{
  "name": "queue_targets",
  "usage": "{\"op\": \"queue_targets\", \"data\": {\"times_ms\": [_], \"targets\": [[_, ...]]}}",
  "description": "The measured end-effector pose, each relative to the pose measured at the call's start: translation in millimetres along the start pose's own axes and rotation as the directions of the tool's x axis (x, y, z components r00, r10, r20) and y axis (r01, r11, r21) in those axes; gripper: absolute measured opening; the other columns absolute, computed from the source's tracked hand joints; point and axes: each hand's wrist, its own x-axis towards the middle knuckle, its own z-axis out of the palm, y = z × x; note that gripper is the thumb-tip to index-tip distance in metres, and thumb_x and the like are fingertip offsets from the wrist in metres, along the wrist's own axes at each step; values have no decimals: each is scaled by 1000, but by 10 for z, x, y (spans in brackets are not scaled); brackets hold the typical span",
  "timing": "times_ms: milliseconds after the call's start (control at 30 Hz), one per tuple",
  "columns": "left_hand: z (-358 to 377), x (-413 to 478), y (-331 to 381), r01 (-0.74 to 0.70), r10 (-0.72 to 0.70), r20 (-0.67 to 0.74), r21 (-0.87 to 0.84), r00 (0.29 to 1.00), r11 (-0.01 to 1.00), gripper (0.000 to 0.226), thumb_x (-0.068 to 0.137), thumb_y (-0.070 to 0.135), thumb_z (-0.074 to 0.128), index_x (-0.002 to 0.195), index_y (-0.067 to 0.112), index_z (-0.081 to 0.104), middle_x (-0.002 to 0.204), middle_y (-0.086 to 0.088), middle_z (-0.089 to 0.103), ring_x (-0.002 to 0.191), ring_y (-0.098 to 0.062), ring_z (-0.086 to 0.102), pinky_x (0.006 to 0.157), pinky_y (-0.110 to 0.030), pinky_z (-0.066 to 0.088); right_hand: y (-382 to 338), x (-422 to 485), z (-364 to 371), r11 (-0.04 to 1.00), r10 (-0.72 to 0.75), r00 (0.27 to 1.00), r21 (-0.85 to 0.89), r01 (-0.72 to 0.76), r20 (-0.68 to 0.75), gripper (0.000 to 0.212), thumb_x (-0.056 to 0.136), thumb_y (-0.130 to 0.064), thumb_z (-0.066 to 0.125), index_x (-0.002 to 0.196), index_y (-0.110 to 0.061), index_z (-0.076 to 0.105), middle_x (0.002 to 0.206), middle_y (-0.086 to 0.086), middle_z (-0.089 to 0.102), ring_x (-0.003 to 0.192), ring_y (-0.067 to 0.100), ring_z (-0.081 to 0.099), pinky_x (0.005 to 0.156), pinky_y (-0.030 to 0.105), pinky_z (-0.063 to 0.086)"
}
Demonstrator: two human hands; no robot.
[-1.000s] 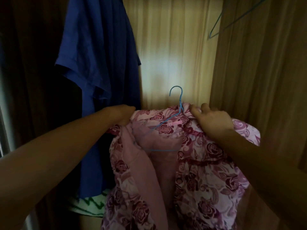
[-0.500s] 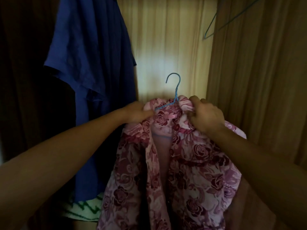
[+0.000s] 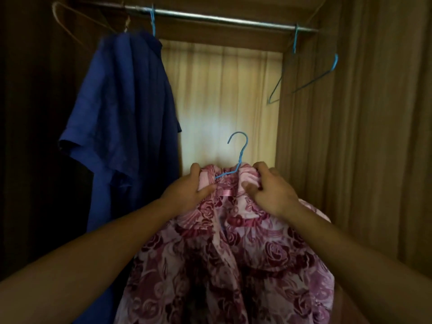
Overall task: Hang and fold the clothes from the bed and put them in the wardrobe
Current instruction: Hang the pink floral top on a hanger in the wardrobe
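The left hand and right hand each clutch a shoulder of the pink rose-patterned garment, draped on a thin blue wire hanger inside the wardrobe. This is the hanging step; next, the hook likely needs lifting onto the steel rail above, beside the dark blue shirt.

A brown wooden wardrobe stands open and fills the view. A round silver metal rail runs across its top. Just behind the rail sits a brown cross board. Below that, the pale yellowish wood-grain back panel shows vertical streaks, with a soft bright patch of light well beneath the rail. Under the rail's right end, a brown grained side wall drops down. Under its left end, the dark left side lies in deep shadow.
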Motion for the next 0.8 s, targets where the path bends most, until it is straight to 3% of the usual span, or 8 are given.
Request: {"op": "queue_targets", "data": {"times_ms": [200,367,467,600,733,800], "targets": [[-78,166,194,-137,141,-72,52,987,989,51,83,78,37,102,33,24,87,12,49,72,-17,55,52,-31,36,-138,187,-45,995,-70,997,65,71,-25,39,97,-39,55,131,-29,39,115,7,51,101,34,59,83,40,50],[-220,398,271,-169,168,-191,8,967,986,43,90,66,49,101,29,28,85,6,57,69,-16,58,55,-36,49,-254,381,-164,985,-150,987,75,155,-64,39,97,-34,56,132,-28,40,108,2,49,99,29,57,76,34,43],[-396,529,159,-150,143,-270,-3,952,989,41,91,60,54,100,28,30,80,4,55,67,-20,57,54,-37,44,-149,471,-367,980,-185,983,-70,186,16,43,96,-47,53,131,-30,36,104,6,58,95,32,59,76,37,48],[-545,673,21,-103,75,-287,-84,955,991,40,91,56,58,99,28,31,81,1,58,70,-21,59,60,-39,49,-57,562,-537,967,-95,991,-229,115,94,45,95,-56,50,126,-27,35,103,11,66,93,34,63,69,38,49],[-541,812,23,-88,47,-235,-164,971,983,37,92,57,56,100,30,32,91,11,57,80,-16,62,67,-38,52,-165,705,-609,918,-129,985,-390,76,-112,29,97,-46,46,115,-24,39,100,12,67,88,36,64,62,35,40],[-572,891,-2,-53,13,-207,-189,978,980,40,91,64,52,103,30,33,100,6,62,87,-20,64,76,-42,54,-251,841,-757,893,-154,972,-445,60,-178,26,96,-41,48,113,-22,40,99,14,67,88,38,64,61,36,41]]}}
